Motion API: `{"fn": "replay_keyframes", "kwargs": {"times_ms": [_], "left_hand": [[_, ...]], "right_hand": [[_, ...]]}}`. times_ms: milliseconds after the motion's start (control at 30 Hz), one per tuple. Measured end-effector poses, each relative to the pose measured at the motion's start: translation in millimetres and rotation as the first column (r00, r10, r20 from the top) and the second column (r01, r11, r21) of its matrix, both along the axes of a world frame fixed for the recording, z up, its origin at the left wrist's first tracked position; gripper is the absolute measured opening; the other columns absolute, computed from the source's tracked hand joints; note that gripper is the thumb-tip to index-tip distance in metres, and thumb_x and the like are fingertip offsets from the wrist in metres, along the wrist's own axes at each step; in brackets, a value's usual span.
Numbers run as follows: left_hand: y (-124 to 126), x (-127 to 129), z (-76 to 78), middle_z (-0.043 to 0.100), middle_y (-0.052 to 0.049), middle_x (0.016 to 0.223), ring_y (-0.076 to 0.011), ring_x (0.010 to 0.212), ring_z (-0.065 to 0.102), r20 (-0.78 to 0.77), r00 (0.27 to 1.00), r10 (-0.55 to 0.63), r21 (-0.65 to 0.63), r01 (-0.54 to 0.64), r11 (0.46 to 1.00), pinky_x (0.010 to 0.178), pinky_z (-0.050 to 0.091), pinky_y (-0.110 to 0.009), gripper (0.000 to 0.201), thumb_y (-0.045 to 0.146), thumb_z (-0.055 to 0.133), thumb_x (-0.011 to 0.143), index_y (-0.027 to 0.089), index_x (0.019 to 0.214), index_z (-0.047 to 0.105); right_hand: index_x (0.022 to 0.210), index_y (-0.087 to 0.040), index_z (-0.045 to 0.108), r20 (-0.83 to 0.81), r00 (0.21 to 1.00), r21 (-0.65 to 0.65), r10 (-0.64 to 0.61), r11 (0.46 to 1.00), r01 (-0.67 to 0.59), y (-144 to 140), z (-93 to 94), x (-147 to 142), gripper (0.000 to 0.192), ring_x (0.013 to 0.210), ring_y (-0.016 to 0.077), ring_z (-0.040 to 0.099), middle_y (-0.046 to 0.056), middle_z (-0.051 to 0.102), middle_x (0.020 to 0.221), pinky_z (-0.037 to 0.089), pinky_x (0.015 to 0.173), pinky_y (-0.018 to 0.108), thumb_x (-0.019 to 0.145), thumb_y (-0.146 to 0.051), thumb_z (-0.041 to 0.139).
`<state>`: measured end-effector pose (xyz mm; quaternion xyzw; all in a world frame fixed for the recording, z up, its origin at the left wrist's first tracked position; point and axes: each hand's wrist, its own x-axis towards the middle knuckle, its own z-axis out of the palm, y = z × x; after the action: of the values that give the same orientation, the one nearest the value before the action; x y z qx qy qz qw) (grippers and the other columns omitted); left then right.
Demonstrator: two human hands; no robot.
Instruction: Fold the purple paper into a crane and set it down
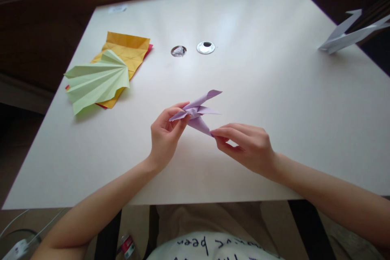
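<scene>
A folded purple origami figure with several pointed flaps is held just above the white table, between my two hands. My left hand pinches its left part, thumb in front and fingers behind. The thumb and index finger of my right hand are closed on the tip of its lower right flap. One upper flap with a curled end points right and away from me, and a slimmer flap lies below it. Which origami model it is, I cannot tell.
Creased paper sheets lie at the table's left: a pale green pleated sheet over a yellow-orange sheet, with red beneath. Two round holes, one with a metal ring, sit near the middle. White folded paper stands at the right edge.
</scene>
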<state>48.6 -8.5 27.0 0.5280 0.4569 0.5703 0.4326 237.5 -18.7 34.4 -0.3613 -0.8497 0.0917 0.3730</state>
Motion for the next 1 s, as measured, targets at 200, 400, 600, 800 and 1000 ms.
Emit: {"fn": "replay_keyframes", "kwargs": {"times_ms": [200, 400, 600, 800, 1000], "left_hand": [[2.7, -2.0, -0.8, 0.067, -0.005, 0.103, -0.0174, 0.095, 0.063, 0.004, 1.000, -0.023, -0.152, 0.023, 0.988, 0.080, 0.050, -0.026, 0.022, 0.028, 0.064, 0.079, 0.019, 0.100, 0.066], [6.3, -6.3, -2.1, 0.068, -0.006, 0.101, -0.0176, 0.092, 0.063, 0.060, 0.989, -0.137, -0.279, 0.148, 0.949, 0.081, 0.048, -0.027, 0.025, 0.031, 0.066, 0.077, 0.018, 0.098, 0.067], [11.2, -8.9, -4.2, 0.068, -0.005, 0.095, -0.0163, 0.088, 0.062, 0.199, 0.955, -0.218, -0.451, 0.287, 0.845, 0.083, 0.046, -0.028, 0.022, 0.034, 0.065, 0.078, 0.017, 0.093, 0.067], [11.2, -9.2, -3.2, 0.069, -0.004, 0.092, -0.0151, 0.087, 0.061, 0.213, 0.954, -0.209, -0.452, 0.286, 0.845, 0.083, 0.045, -0.027, 0.021, 0.033, 0.065, 0.077, 0.017, 0.091, 0.067], [10.9, -9.1, -5.3, 0.069, -0.003, 0.094, -0.0145, 0.086, 0.062, 0.129, 0.982, -0.140, -0.382, 0.179, 0.907, 0.080, 0.046, -0.025, 0.026, 0.034, 0.067, 0.076, 0.019, 0.096, 0.068]], "right_hand": [[0.089, -0.020, 0.059, 0.044, 0.998, 0.121, 0.046, 0.991, -0.051, -1.2, 2.8, 2.4, 0.016, 0.059, 0.0080, 0.059, -0.001, 0.067, 0.067, 0.046, 0.055, 0.018, 0.078, -0.007, 0.058], [0.085, -0.020, 0.060, 0.032, 0.999, 0.037, 0.018, 0.999, -0.019, 2.4, 11.3, 2.5, 0.014, 0.049, 0.0059, 0.055, -0.003, 0.065, 0.060, 0.043, 0.048, 0.017, 0.079, -0.007, 0.057], [0.085, -0.021, 0.064, -0.127, 0.992, -0.235, 0.008, 0.971, -0.039, 10.0, 10.4, 5.8, 0.012, 0.059, 0.0082, 0.063, -0.001, 0.070, 0.072, 0.050, 0.052, 0.018, 0.082, -0.013, 0.056], [0.083, -0.019, 0.067, -0.310, 0.949, -0.636, -0.059, 0.755, -0.161, 15.1, 11.2, 5.1, 0.008, 0.070, 0.0110, 0.068, -0.001, 0.070, 0.075, 0.056, 0.069, 0.021, 0.081, -0.022, 0.060], [0.079, -0.018, 0.063, -0.231, 0.954, -0.725, -0.190, 0.688, -0.038, 12.6, 12.6, 4.1, 0.008, 0.055, 0.0101, 0.064, -0.002, 0.066, 0.062, 0.054, 0.057, 0.021, 0.079, -0.024, 0.060]]}}
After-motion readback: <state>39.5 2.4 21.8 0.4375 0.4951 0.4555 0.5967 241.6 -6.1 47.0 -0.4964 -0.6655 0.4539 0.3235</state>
